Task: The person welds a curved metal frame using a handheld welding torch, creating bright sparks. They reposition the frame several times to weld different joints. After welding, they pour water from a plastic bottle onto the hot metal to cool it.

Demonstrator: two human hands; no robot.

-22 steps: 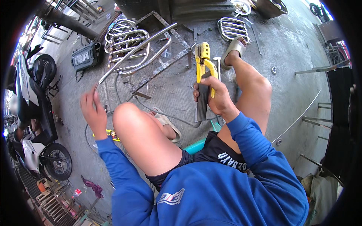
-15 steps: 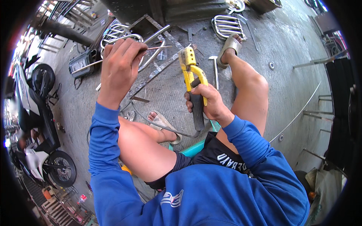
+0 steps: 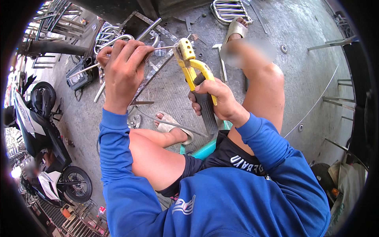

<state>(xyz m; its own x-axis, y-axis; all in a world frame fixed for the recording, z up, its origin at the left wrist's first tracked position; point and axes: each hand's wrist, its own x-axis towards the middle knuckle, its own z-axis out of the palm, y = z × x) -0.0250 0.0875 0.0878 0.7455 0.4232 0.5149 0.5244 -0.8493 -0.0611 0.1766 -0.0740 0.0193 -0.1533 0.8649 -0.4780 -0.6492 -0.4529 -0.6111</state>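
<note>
In the upper left-centre of the frame the left hand (image 3: 123, 75) is closed around a thin rod (image 3: 164, 47), pinched between thumb and fingers with its back to the camera. The rod sticks out on both sides of the fist: one end points down and left, the other runs right to the yellow head of an electrode holder (image 3: 189, 75). That tip meets the head's left edge in this view; whether the head grips it, I cannot tell.

The holder is near the middle of the frame, tilted with its head up and left. The right hand (image 3: 219, 96) is wrapped around it where the black ribbed handle meets the yellow curved lever. A grey cable (image 3: 150, 116) runs up and left from near the handle's lower end, past a sandal (image 3: 169, 123) on the left foot.

A hammer (image 3: 223, 63) lies on the floor right of the holder, close to the other foot. A dark case (image 3: 81, 74) sits at the upper left, near shiny bent tubes (image 3: 112, 33). A barred metal frame (image 3: 231, 12) lies at the top, and a motorcycle (image 3: 39, 130) stands along the left side
</note>
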